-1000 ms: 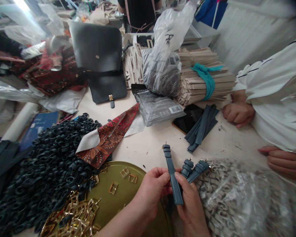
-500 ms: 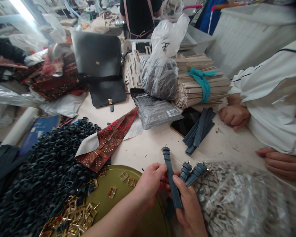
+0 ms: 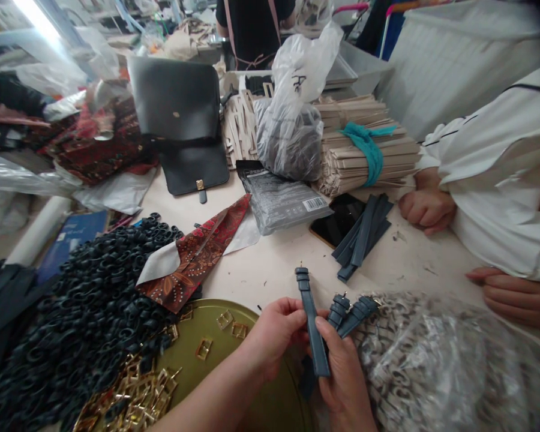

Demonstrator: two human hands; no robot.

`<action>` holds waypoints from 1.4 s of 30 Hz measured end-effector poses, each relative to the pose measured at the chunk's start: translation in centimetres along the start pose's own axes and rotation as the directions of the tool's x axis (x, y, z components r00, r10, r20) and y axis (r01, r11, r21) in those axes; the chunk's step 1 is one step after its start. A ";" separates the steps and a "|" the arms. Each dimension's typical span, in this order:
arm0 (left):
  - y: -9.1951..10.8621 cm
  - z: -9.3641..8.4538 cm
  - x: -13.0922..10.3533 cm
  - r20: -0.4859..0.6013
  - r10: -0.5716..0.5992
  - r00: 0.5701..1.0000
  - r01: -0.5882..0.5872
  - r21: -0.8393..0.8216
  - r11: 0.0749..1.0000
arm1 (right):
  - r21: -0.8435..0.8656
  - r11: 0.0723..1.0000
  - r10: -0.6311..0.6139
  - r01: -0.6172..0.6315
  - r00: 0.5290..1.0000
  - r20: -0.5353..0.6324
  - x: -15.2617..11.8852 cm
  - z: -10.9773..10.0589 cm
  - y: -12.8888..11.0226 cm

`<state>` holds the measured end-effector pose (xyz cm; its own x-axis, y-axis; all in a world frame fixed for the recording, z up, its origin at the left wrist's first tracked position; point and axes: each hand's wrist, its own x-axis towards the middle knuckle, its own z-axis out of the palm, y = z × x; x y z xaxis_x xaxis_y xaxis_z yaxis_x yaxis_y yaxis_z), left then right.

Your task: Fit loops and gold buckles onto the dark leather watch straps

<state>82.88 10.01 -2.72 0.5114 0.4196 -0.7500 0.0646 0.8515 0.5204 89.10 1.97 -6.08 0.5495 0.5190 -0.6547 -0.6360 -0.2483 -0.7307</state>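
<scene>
A dark blue leather strap (image 3: 312, 327) with loops and a metal pin at its upper end is held upright between both hands. My left hand (image 3: 281, 330) pinches its left edge about midway. My right hand (image 3: 344, 366) has its thumb on the strap's front and also grips more buckle straps (image 3: 351, 315), which fan out to the right. Below my forearm lies an olive round tray (image 3: 216, 312) with loose gold buckles (image 3: 203, 348) and a heap of them at its left. Part of the tray is hidden by my arm.
Left, a big pile of dark leather loops (image 3: 81, 312); right, a plastic bag of beige loops (image 3: 432, 360). Ahead lie patterned fabric (image 3: 198, 252), a grey packet (image 3: 283, 204), a phone (image 3: 337, 219), loose straps (image 3: 364, 237) and a black bag (image 3: 180, 120). A co-worker's hands (image 3: 427, 207) rest at right.
Almost nothing differs. The held strap and both hands have shifted only very slightly, and the grip looks the same.
</scene>
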 end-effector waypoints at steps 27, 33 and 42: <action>-1.1 0.9 -2.0 0.060 0.048 0.997 -0.043 -0.088 0.995 | 0.271 0.961 0.045 -0.048 0.999 0.018 -0.8 0.6 -1.0; -0.8 0.5 -1.3 0.026 0.052 0.998 -0.049 -0.108 0.993 | 0.209 0.977 0.045 -0.048 0.999 0.016 -0.8 0.9 -1.0; -0.3 0.0 -1.0 0.067 0.048 0.997 -0.038 -0.146 0.989 | 0.138 0.990 0.029 -0.026 0.999 -0.025 -0.5 0.9 -0.3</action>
<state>82.31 9.32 -2.15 0.5700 0.4380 -0.6952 -0.0807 0.8718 0.4831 88.54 2.51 -5.36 0.5438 0.4913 -0.6804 -0.7187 -0.1459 -0.6798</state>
